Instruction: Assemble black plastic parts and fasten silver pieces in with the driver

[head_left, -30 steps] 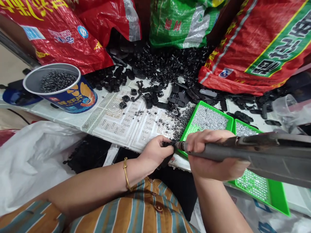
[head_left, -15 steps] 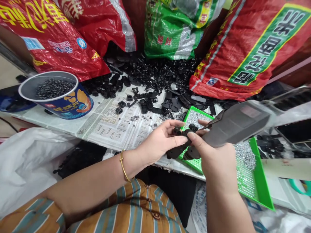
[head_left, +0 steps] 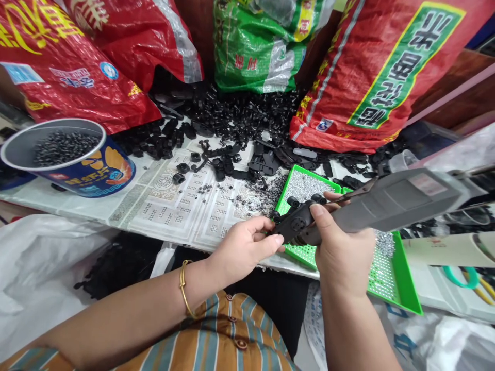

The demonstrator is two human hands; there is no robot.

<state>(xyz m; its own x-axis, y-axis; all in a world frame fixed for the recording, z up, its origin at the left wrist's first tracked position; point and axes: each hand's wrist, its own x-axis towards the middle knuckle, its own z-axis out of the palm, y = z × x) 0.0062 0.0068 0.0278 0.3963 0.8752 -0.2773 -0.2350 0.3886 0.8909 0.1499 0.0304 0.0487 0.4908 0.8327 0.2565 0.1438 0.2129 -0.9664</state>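
My left hand (head_left: 247, 245) pinches the lower left end of a black plastic part (head_left: 288, 226) between thumb and fingers. The part has a round ribbed disc on its side and small black rollers along its upper edge. My right hand (head_left: 342, 242) is wrapped round a grey electric screwdriver (head_left: 398, 201), its thumb against the right end of the black part. The screwdriver's nose lies close beside the part; its tip is hidden. Under both hands, a green perforated tray (head_left: 410, 288) holds many small silvery screws (head_left: 309, 185).
Heaped black plastic parts (head_left: 247, 116) cover the back of the table. A blue tub (head_left: 112, 170) of tiny black pieces stands at left. Red sacks (head_left: 359, 77) and a green sack (head_left: 255, 56) line the back. A teal ring (head_left: 460, 278) lies at right.
The black part has turned so its ribbed disc shows. My left hand has slid left and down to its end. The camera view has shifted right.
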